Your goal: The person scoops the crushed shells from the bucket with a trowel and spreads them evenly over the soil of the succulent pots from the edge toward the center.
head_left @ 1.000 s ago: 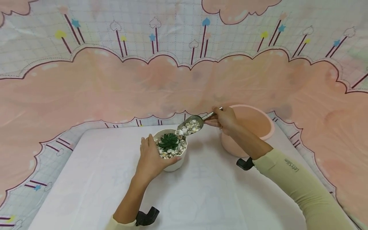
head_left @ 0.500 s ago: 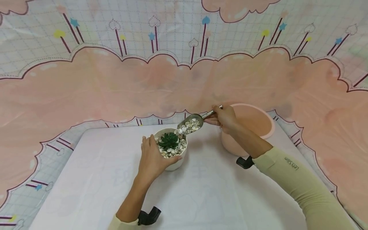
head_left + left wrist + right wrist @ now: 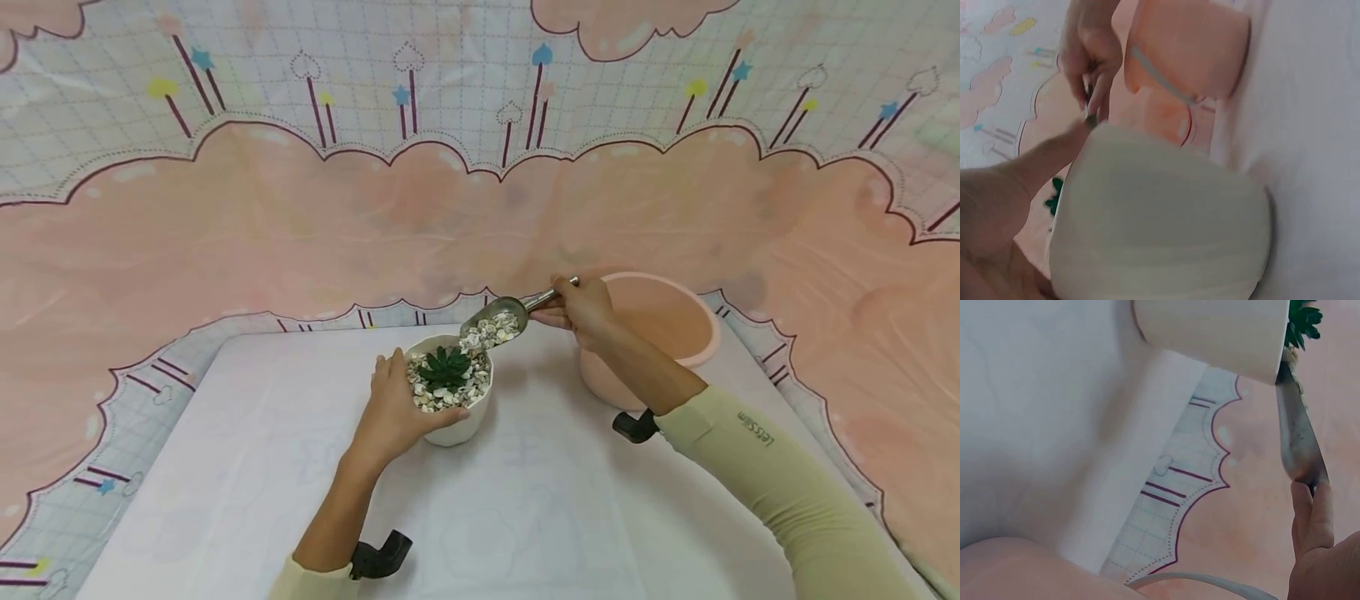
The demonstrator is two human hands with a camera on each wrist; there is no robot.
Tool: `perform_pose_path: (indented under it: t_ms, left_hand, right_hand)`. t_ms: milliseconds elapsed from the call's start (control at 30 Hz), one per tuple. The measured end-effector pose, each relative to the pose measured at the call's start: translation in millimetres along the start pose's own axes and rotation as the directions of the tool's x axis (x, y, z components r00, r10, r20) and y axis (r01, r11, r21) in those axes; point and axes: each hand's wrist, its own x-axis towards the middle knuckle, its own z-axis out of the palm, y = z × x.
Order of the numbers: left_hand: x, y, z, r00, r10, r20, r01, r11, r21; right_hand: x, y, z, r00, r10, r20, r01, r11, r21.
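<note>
A white pot (image 3: 456, 433) stands upright on the table, holding a green succulent (image 3: 444, 368) and small pale stones (image 3: 446, 400) around it. My left hand (image 3: 393, 417) grips the pot's near left side, thumb along the front rim and fingers round the far left. With my right hand (image 3: 588, 308) I pinch the handle of a metal scoop (image 3: 506, 307). More pale stones (image 3: 491, 332) lie in the scoop, whose lip meets the pot's right rim. In the right wrist view the scoop (image 3: 1300, 437) tilts against that rim, beside the succulent (image 3: 1304, 325).
Behind my right forearm stands a pink bucket (image 3: 607, 383), its grey handle (image 3: 1160, 78) hanging at the side in the left wrist view. A white sheet covers the table (image 3: 525, 500). Patterned cloth (image 3: 375, 225) hangs behind the table's far edge.
The scoop has shifted slightly left, its lip a little further over the pot's rim. Both hands keep their holds and the pot stays in place; the head view sways slightly.
</note>
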Motion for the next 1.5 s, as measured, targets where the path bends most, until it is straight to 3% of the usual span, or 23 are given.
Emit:
perform_pose_path:
  t_ms: [133, 333, 467, 733, 833, 1100, 1300, 1500]
  left_hand:
    - [-6.9, 12.8, 9.0, 0.994, -0.071, -0.081, 0.073, 0.997, 0.022]
    - [-8.0, 14.7, 21.9, 0.984, -0.065, -0.167, 0.074, 0.996, 0.047]
    - [-6.1, 7.9, 20.9, 0.990, -0.047, -0.133, 0.048, 0.999, 0.007]
    - [2.7, -5.1, 8.1, 0.999, 0.045, -0.013, -0.046, 0.998, -0.043]
    - [2.7, -3.3, 6.0, 0.999, 0.042, 0.006, -0.041, 0.997, -0.067]
    - [-9.3, 12.5, 17.3, 0.993, -0.062, -0.106, 0.060, 0.998, -0.019]
    - [-10.2, 14.2, 24.8, 0.985, -0.060, -0.162, 0.061, 0.998, 0.002]
    - [-8.1, 9.3, 24.1, 0.988, -0.048, -0.144, 0.047, 0.999, -0.005]
  right_hand:
    - [-0.9, -0.4, 0.3, 1.000, -0.003, -0.002, 0.003, 1.000, 0.005]
    - [-1.1, 0.8, -0.2, 1.000, -0.005, 0.006, 0.005, 1.000, 0.006]
    - [-1.3, 1.3, -0.5, 1.000, -0.010, 0.004, 0.010, 1.000, 0.007]
    - [-0.2, 2.6, -0.4, 1.000, -0.011, 0.002, 0.011, 1.000, 0.000]
    - [0.0, 2.6, 0.0, 1.000, -0.014, 0.002, 0.014, 1.000, -0.003]
    - [0.4, 1.8, 0.5, 1.000, -0.019, 0.003, 0.019, 1.000, 0.004]
    - [1.2, 1.2, 2.0, 1.000, -0.029, 0.001, 0.029, 0.999, 0.013]
    - [0.8, 2.2, 4.5, 1.000, -0.015, 0.000, 0.015, 1.000, 0.012]
